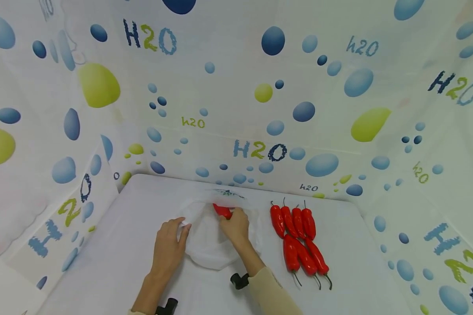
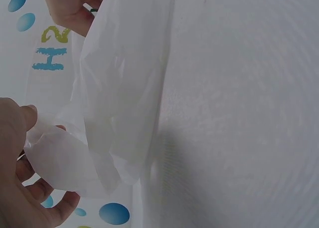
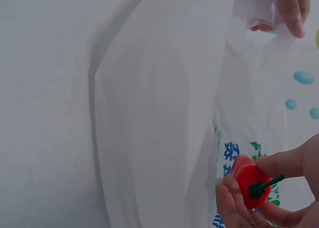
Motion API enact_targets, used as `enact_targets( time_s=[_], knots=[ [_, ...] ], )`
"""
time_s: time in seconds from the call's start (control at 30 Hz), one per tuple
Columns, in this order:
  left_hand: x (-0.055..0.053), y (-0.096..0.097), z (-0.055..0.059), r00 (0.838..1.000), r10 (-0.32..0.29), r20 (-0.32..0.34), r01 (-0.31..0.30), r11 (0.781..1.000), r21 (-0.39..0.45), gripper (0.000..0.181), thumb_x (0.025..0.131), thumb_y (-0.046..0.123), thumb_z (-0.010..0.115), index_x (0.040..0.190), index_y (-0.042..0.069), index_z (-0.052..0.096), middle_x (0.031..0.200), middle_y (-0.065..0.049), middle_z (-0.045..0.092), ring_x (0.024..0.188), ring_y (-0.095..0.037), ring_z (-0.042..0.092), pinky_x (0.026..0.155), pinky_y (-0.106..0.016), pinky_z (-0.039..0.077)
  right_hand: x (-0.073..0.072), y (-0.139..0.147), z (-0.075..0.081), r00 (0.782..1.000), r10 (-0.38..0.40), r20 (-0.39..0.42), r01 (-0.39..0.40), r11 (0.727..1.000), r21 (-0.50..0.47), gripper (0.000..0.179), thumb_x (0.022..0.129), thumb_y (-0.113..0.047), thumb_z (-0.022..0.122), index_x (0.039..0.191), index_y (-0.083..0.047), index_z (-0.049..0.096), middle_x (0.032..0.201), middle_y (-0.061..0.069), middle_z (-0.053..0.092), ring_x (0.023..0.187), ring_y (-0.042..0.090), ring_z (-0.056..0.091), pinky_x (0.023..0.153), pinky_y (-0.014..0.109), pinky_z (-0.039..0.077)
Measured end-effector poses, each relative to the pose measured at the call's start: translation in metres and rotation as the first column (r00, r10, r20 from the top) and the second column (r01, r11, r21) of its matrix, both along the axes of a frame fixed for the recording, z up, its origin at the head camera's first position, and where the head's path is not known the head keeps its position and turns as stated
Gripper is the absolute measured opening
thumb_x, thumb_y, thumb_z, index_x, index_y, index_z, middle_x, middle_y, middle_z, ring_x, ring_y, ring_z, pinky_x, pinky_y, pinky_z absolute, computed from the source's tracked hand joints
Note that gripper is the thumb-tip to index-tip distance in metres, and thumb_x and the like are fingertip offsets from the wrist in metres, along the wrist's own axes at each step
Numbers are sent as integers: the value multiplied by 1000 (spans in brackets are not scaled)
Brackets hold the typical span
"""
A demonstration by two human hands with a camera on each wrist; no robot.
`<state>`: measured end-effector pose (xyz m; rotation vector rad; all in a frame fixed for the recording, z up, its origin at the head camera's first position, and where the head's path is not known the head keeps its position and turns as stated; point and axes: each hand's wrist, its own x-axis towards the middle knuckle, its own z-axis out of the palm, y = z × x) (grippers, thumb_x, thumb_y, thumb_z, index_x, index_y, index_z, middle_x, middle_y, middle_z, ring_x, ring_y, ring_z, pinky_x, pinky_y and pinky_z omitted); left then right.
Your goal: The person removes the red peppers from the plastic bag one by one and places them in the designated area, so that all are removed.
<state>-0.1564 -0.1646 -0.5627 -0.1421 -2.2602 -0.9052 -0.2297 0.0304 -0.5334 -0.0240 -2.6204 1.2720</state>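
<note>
A white plastic bag (image 1: 209,245) with blue and green print lies on the white table, its mouth spread toward me. At the bag's left edge, my left hand (image 1: 168,247) grips the thin plastic (image 2: 60,158) between thumb and fingers. My right hand (image 1: 236,225) holds a red chili pepper (image 1: 222,211) at the bag's opening. In the right wrist view, thumb and fingers pinch this pepper (image 3: 245,180) near its green stem, with the bag's printed side behind it. Whether any peppers lie inside the bag cannot be seen.
Right of the bag, several red chili peppers (image 1: 293,221) lie in a far row, with three more peppers (image 1: 305,257) in a nearer row. A sheet (image 1: 236,96) printed with bubbles and H2O lettering stands behind the white table (image 1: 354,258) and at both sides.
</note>
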Motion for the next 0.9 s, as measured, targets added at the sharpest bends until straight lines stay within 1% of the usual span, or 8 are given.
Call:
enact_targets(
  time_s=[0.13, 0.23, 0.3, 0.43, 0.6, 0.73, 0.9],
  knots=[
    [0, 0, 1, 1000, 1, 6, -1, 1000, 4, 33, 93, 11, 79, 120, -4, 66, 108, -21, 71, 98, -40, 64, 85, -55, 50, 4, 2, 0, 1000, -6, 13, 6, 999, -41, 38, 89, -14, 79, 119, 4, 63, 102, 13, 70, 83, 22, 64, 66, 34, 58],
    [0, 0, 0, 1000, 1, 9, -1, 1000, 5, 33, 94, 11, 79, 121, -4, 66, 108, -21, 71, 97, -39, 64, 85, -54, 50, 7, 3, 1, 1000, -9, 21, 11, 998, -69, 36, 90, -16, 78, 119, 1, 63, 99, 10, 70, 79, 19, 62, 63, 30, 55],
    [0, 0, 0, 1000, 1, 8, -2, 1000, 4, 34, 94, 11, 79, 121, -4, 66, 108, -21, 71, 97, -39, 64, 85, -54, 50, 9, 5, 2, 1000, -14, 12, 15, 997, -73, 36, 91, -15, 77, 119, 1, 63, 97, 9, 70, 76, 18, 61, 61, 29, 53],
    [0, 0, 0, 1000, 4, 3, -4, 1000, 2, 34, 94, 11, 79, 121, -3, 66, 108, -21, 71, 96, -39, 64, 85, -54, 49, 14, 7, 4, 1000, -22, -1, 22, 996, -85, 38, 91, -16, 78, 121, 2, 63, 96, 10, 70, 72, 17, 61, 60, 30, 54],
    [0, 0, 0, 1000, 7, -9, -7, 1000, -1, 33, 93, 11, 79, 121, -3, 66, 108, -21, 71, 96, -39, 64, 85, -54, 50, 21, 11, 8, 1000, -27, 6, 27, 994, -105, 39, 91, -17, 79, 122, 0, 63, 97, 10, 70, 75, 17, 63, 62, 32, 57],
    [0, 0, 0, 1000, 6, -9, -6, 1000, 1, 33, 93, 11, 79, 121, -3, 66, 108, -21, 71, 97, -40, 64, 85, -55, 50, 26, 14, 11, 999, -32, 34, 36, 993, -116, 37, 92, -18, 79, 121, -2, 63, 97, 10, 70, 78, 19, 64, 65, 33, 57],
    [0, 0, 0, 1000, 6, -7, -6, 1000, 7, 34, 93, 11, 79, 121, -3, 66, 108, -21, 71, 96, -39, 64, 85, -54, 50, 31, 17, 12, 997, -18, 71, 27, 991, -131, 38, 93, -19, 79, 123, -3, 63, 102, 11, 70, 81, 19, 64, 66, 32, 58]
  ],
)
